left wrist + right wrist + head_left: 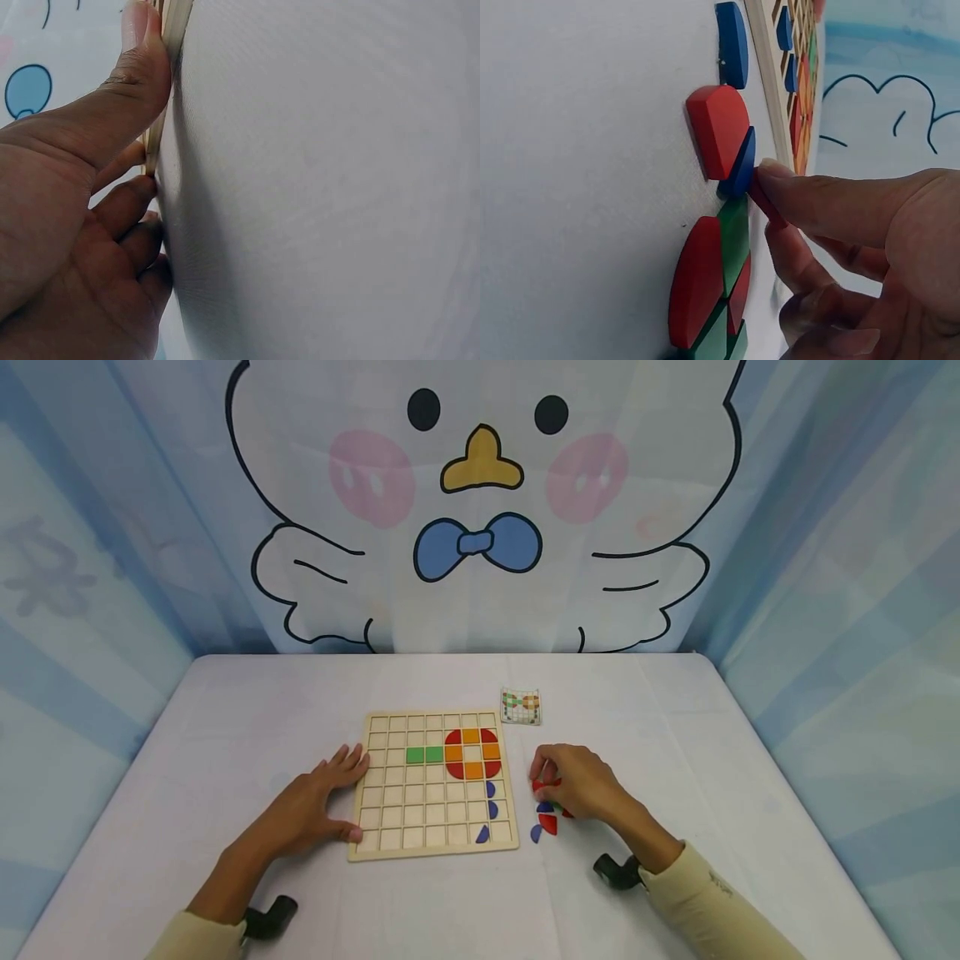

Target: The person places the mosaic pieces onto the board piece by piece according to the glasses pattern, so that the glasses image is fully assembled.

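A square wooden grid board lies on the table, holding green squares, a ring of red and orange pieces and blue half-round pieces near its right side. My left hand rests against the board's left edge, fingers spread and thumb near the lower corner; in the left wrist view the thumb touches the rim. Right of the board, my right hand pinches a red piece between thumb and index finger. Below it lie loose red, blue and green pieces, partly hidden by the hand in the head view.
A small pattern card lies beyond the board's upper right corner. The white-covered table ends at a curtain printed with a cartoon figure. Black wrist-camera mounts sit by both sleeves.
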Action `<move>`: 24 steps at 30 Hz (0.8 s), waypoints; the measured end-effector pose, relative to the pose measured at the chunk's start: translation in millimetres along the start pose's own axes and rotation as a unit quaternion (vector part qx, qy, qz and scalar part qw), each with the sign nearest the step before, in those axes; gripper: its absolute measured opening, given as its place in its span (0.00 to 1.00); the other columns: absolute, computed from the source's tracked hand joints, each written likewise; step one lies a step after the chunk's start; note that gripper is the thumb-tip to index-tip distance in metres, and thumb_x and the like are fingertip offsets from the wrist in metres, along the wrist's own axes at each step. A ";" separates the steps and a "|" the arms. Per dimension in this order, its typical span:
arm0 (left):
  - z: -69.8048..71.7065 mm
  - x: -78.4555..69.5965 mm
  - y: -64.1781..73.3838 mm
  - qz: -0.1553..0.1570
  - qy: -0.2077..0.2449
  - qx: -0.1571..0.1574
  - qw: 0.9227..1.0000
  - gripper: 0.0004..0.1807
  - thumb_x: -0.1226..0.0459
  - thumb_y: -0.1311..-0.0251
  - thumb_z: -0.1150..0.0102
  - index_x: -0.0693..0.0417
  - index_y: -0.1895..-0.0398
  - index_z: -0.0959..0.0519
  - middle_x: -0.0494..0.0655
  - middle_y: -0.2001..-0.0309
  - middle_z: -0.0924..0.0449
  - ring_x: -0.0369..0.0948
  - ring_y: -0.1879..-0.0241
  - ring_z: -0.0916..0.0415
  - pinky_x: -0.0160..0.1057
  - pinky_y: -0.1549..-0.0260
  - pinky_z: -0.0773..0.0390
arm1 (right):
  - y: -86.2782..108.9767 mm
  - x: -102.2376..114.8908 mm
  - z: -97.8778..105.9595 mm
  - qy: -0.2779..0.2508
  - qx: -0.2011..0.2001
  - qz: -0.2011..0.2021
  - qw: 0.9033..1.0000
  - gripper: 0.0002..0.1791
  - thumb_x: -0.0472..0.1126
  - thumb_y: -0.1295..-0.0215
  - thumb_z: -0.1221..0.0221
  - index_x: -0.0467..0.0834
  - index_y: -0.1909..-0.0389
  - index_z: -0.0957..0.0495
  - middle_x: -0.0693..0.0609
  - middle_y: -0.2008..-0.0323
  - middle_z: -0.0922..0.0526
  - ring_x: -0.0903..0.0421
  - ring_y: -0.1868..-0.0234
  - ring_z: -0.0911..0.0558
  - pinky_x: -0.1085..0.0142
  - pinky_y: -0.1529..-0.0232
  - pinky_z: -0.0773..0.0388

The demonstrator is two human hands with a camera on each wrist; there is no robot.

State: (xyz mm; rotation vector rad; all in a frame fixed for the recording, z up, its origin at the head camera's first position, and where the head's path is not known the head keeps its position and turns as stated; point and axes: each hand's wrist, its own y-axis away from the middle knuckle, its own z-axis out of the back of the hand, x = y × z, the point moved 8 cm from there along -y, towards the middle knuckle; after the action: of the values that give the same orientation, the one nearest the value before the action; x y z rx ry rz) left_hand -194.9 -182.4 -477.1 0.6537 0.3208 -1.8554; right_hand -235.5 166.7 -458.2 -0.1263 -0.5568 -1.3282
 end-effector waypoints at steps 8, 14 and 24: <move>-1.4 1.9 -1.0 0.000 -0.004 0.000 1.000 0.63 0.46 0.57 0.17 0.54 0.17 0.39 0.57 0.15 0.47 0.62 0.15 0.52 0.67 0.20 0.46 | -1.8 5.3 6.3 -0.041 -0.026 0.024 0.999 0.10 0.38 0.38 0.24 0.54 0.62 0.15 0.57 0.72 0.20 0.55 0.69 0.24 0.64 0.72 0.24; -1.0 1.9 -1.1 0.001 -0.007 -0.001 1.000 0.63 0.46 0.57 0.17 0.55 0.17 0.39 0.57 0.15 0.47 0.62 0.16 0.51 0.68 0.20 0.45 | -2.5 9.0 11.3 -0.061 -0.063 0.029 0.996 0.11 0.42 0.39 0.23 0.53 0.66 0.18 0.56 0.71 0.19 0.54 0.73 0.25 0.66 0.77 0.27; -1.1 1.8 -0.4 0.004 -0.004 0.000 1.000 0.63 0.46 0.57 0.17 0.54 0.17 0.39 0.56 0.15 0.47 0.62 0.16 0.51 0.70 0.21 0.44 | -7.6 19.1 5.1 -0.074 -0.069 0.023 0.995 0.10 0.40 0.35 0.26 0.54 0.57 0.14 0.57 0.68 0.16 0.55 0.72 0.25 0.66 0.73 0.25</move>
State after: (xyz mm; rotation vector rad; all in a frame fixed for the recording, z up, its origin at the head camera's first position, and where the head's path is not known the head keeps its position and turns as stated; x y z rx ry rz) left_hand -195.5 -183.1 -479.1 0.6461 0.3131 -1.8501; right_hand -241.7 149.9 -446.9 -0.3523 -0.5830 -1.3194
